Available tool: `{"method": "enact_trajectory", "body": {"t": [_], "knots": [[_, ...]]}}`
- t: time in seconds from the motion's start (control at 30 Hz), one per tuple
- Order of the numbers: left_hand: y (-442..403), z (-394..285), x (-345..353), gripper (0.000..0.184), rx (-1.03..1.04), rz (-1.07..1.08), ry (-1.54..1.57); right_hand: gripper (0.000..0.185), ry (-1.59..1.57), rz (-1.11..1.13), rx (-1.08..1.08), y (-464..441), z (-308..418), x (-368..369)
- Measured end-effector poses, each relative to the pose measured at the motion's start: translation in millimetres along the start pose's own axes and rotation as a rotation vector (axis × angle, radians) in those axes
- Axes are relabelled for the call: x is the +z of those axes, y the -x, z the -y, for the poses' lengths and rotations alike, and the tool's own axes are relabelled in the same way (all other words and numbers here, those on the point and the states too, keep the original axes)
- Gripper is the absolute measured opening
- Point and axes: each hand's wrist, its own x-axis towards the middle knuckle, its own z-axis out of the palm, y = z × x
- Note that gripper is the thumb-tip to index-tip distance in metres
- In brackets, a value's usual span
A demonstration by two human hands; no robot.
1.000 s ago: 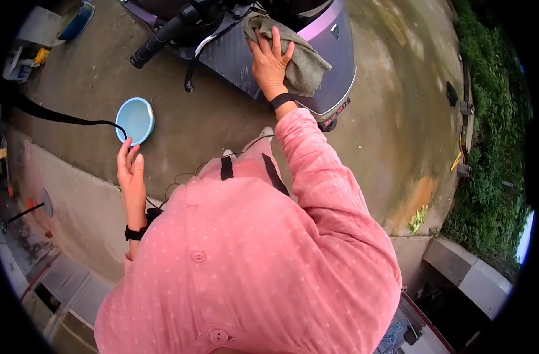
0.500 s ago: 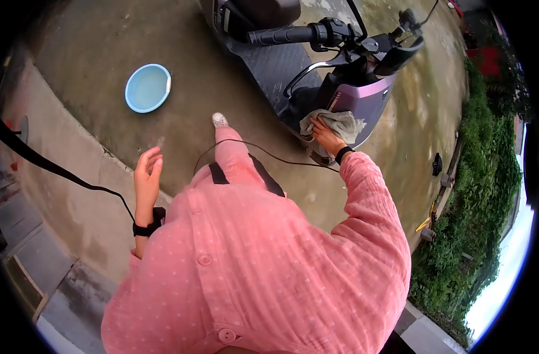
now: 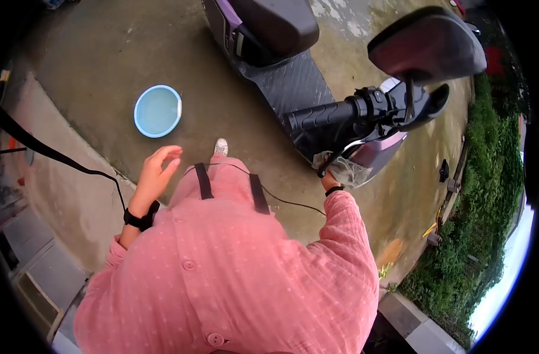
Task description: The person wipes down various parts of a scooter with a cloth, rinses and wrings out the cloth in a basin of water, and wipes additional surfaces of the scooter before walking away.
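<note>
A grey cloth [image 3: 353, 173] lies against the purple front panel [image 3: 380, 147] of an electric scooter. My right hand [image 3: 329, 182] is on the cloth's near side, its fingers partly hidden behind the brake lever and the cloth. Above them stick out the black handlebar grip [image 3: 322, 116] and a large mirror [image 3: 426, 44]. My left hand [image 3: 157, 177] is raised in the air beside my leg, fingers loosely bent and apart, holding nothing. It is nearest to a light blue basin [image 3: 158, 112] with water in it on the ground.
The scooter's footboard [image 3: 293, 85] and dark seat [image 3: 275, 26] stretch away to the back. A thin black cable [image 3: 290, 202] hangs across in front of my legs. Green plants [image 3: 488, 200] line the right side, and a concrete ledge [image 3: 63, 141] runs along the left.
My view has shifted, and the handlebar and mirror now loom larger. The right hand and cloth sit lower on the panel, more covered by the lever. My left hand has turned inward.
</note>
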Motion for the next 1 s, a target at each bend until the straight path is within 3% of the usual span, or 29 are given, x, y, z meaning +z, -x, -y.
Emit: {"method": "enact_trajectory", "body": {"t": [0.03,0.07,0.13,0.17,0.2,0.23,0.3,0.37,0.4,0.43,0.47,0.5,0.57,0.63,0.77,0.9,0.93,1.0], "knots": [[-0.1,6.0,-9.4,0.023,-0.029,0.003,-0.029,0.044,0.472,-0.329,-0.128,-35.3,-30.5,92.0],[-0.6,9.6,-15.8,0.022,-0.058,0.017,-0.06,0.037,0.297,-0.152,-0.038,-51.7,-36.1,122.2],[-9.4,15.6,-28.3,0.022,-0.075,0.003,-0.039,0.026,-0.176,-0.154,0.103,-43.6,1.0,103.3],[-17.1,18.5,-33.7,0.022,-0.088,0.0,-0.005,0.021,-0.472,-0.34,0.154,-18.4,36.0,61.4],[-27.7,19.4,-36.8,0.022,-0.076,0.002,-0.014,0.028,-0.668,-0.306,0.147,-10.6,61.2,31.6],[-38.2,19.6,-35.9,0.022,-0.056,0.006,0.008,0.033,-0.795,-0.433,0.135,-24.7,69.5,49.2],[-57.8,11.8,-34.5,0.022,-0.029,0.02,0.028,0.037,-1.287,-0.37,0.2,-34.3,103.6,31.0],[-79.8,-4.2,-33.5,0.021,-0.033,0.091,0.035,0.043,-1.711,-0.371,0.396,-31.5,155.0,-15.7],[-90.4,-8.8,-35.5,0.022,0.042,0.117,0.036,0.049,-2.091,-0.332,0.342,-60.5,158.3,7.5],[-99.8,-11.1,-38.3,0.022,0.053,0.137,0.035,0.053,-2.306,-0.269,0.11,-64.2,171.0,-2.3],[-111.3,-12.6,-41.2,0.022,0.079,0.153,0.032,0.058,-2.106,-0.42,0.234,-76.4,190.2,-15.1],[-122.7,-13.1,-44.3,0.022,0.105,0.17,0.03,0.062,-2.137,-0.386,0.242,-80.4,207.4,-48.0],[-142.7,-4.0,-52.5,0.022,0.12,0.192,0.017,0.065,-2.394,-0.522,0.139,-80.1,247.1,-113.5],[-164.3,5.2,-66.0,0.022,0.137,0.211,0.0,0.069,-2.432,-0.731,0.109,-93.2,277.1,-164.3],[-210.5,18.9,-103.3,0.022,0.165,0.225,0.002,0.066,-2.185,-1.219,0.211,-146.1,316.4,-240.7],[-258.2,18.4,-135.5,0.022,0.108,0.243,-0.065,0.065,-1.872,-1.456,0.377,-197.8,346.4,-314.1],[-269.8,19.1,-139.2,0.022,0.078,0.235,-0.07,0.066,-1.644,-1.493,0.377,-232.4,345.1,-310.2],[-291.7,19.4,-143.4,0.022,0.092,0.275,-0.092,0.063,-1.324,-1.164,0.383,-255.1,347.2,-320.1]]}}
